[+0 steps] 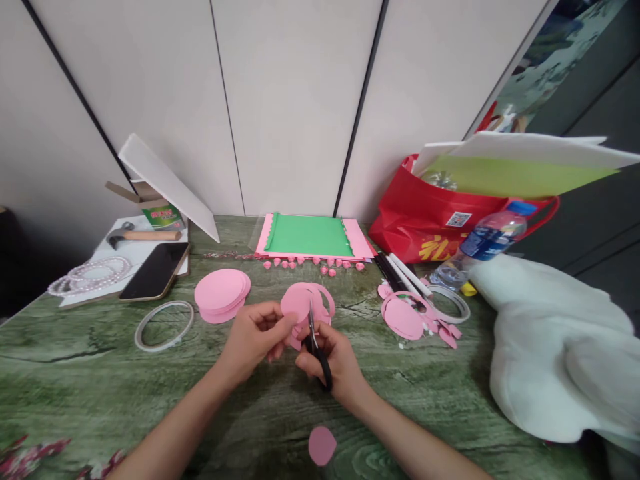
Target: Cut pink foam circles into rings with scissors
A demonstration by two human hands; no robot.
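My left hand point(260, 331) pinches a pink paper circle point(296, 303) by its lower left edge. Black-handled scissors point(320, 359) are gripped in my right hand point(341, 360), their blades pointing up at the circle's right side. Behind the blades, curved pink paper pieces point(327, 299) show, partly hidden by the circle and my right fingers. A stack of pink paper circles point(223, 291) lies left of my hands. Closer to the front edge, a small pink paper piece point(322, 446) lies by itself on the green wood-patterned table point(250, 413).
Tape rolls point(165, 345), a phone point(156, 270), a hammer point(150, 235) and bead strings point(95, 277) lie left. Small pink paper rolls point(300, 261) line a green sheet point(307, 233) behind. Right are pink scraps point(404, 318), pens point(407, 273), a bottle point(487, 243), a red bag point(410, 217) and a white plush point(540, 347).
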